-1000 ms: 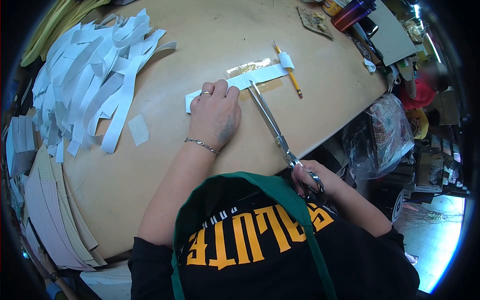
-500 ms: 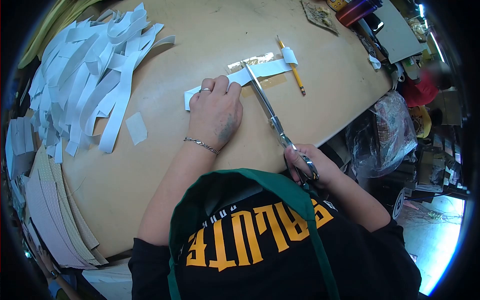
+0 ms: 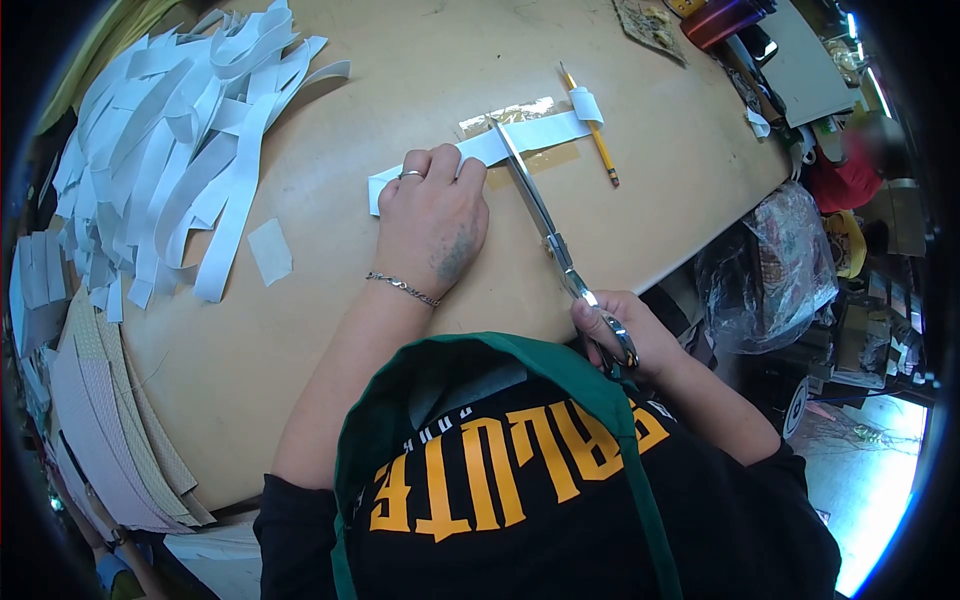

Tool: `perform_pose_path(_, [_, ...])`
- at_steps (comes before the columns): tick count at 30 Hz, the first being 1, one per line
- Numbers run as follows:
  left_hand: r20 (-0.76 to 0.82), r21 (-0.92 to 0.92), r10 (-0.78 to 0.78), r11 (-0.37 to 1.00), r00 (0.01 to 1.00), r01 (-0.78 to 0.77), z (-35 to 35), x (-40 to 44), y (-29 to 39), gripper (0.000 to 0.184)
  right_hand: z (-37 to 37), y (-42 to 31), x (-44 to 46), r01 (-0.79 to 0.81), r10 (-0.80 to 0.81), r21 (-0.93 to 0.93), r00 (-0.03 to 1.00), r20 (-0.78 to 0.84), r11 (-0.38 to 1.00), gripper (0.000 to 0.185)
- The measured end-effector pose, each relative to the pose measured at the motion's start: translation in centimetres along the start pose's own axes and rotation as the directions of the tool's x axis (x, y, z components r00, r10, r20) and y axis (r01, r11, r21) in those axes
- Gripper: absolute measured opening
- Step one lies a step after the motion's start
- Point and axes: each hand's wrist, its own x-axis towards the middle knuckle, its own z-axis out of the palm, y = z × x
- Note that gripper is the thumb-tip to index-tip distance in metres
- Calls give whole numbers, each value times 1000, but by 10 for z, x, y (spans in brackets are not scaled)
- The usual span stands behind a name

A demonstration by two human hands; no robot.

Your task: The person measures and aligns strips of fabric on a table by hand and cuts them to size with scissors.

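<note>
My left hand (image 3: pixel 432 215) has its fingers curled and pressed down on a white strip (image 3: pixel 485 148), whose folded left end sticks out beyond the knuckles. At its far right end the strip loops around a yellow pencil (image 3: pixel 604 155). In my right hand (image 3: pixel 635 335) is a pair of metal scissors (image 3: pixel 545 222), gripped by the handles. Their long blades look nearly closed and cross the strip right of my left hand. Whether the strip is cut there I cannot tell. Clear brownish tape (image 3: pixel 545 160) lies on the table under the strip.
A large heap of white strips (image 3: pixel 180 140) covers the table's (image 3: pixel 330 240) left side. Nearby are a small pale patch (image 3: pixel 270 252) and stacked textured sheets (image 3: pixel 105 430). A metallic tumbler (image 3: pixel 722 20) stands at the back right. Clear plastic wrapping (image 3: pixel 780 265) lies past the right edge.
The strip between the blades and the pencil lies straighter than before. Both hands keep nearly the same position; the whole view has shifted slightly.
</note>
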Motion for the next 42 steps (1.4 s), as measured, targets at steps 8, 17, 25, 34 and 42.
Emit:
perform_pose_path(8, [-1, 0, -1, 1000, 1000, 1, 0, 0, 0, 17, -5, 7, 2, 24, -25, 26, 999, 31, 999, 59])
perform_pose_path(17, [3, 4, 1, 1000, 1000, -1, 0, 0, 0, 17, 0, 0, 1, -4, 4, 7, 1000, -28, 1000, 58])
perform_pose_path(25, [11, 0, -6, 1000, 1000, 6, -1, 0, 1, 17, 0, 9, 7, -17, 18, 12, 999, -49, 1000, 52])
perform_pose_path(34, [26, 11, 0, 1000, 1000, 0, -3, 0, 3, 20, -9, 16, 10, 10, -13, 82, 999, 41, 997, 60])
perform_pose_path(42, [21, 26, 18, 999, 1000, -19, -1, -1, 2, 23, -8, 10, 12, -15, 13, 65, 999, 30, 998, 59])
